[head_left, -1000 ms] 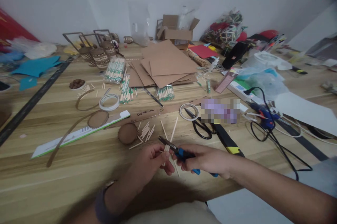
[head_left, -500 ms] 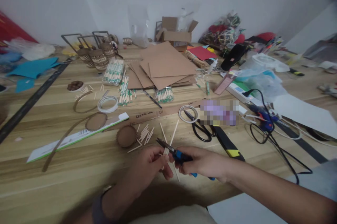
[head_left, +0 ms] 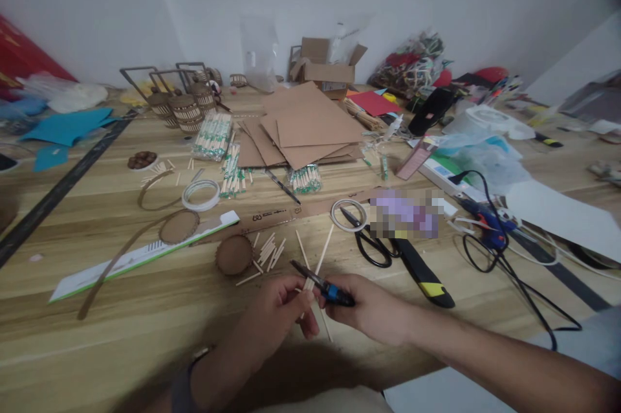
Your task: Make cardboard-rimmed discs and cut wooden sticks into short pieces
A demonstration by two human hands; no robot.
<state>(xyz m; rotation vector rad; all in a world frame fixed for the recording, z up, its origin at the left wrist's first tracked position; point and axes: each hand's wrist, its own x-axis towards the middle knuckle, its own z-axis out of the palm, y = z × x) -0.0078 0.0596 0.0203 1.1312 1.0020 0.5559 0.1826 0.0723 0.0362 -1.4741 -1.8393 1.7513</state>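
In my left hand (head_left: 286, 303), a thin wooden stick (head_left: 324, 251) is pinched between thumb and fingers. My right hand (head_left: 363, 303) is closed around blue-and-black pliers (head_left: 334, 293) with dark, pointed jaws. The jaws lie across the stick, just above my left fingertips; whether they bite into it I cannot tell. Behind both hands, another long stick (head_left: 301, 246) slants on the table. Several short cut sticks (head_left: 268, 251) lie beyond my left hand, beside a round brown cardboard dish (head_left: 235, 255) with a raised rim.
Black scissors (head_left: 373, 251), a tape roll (head_left: 348, 215) and a black-yellow utility knife (head_left: 427, 277) lie ahead of my right hand. A blue glue gun (head_left: 490, 225) with its cord is further right. Cardboard sheets (head_left: 315, 122), stick bundles (head_left: 213, 134) and small stick-covered buckets (head_left: 182, 112) stand behind.
The pliers' handles, spread below my right hand before, are now drawn into its grip. My left hand keeps its pinch on the stick. The whole view has shifted slightly.
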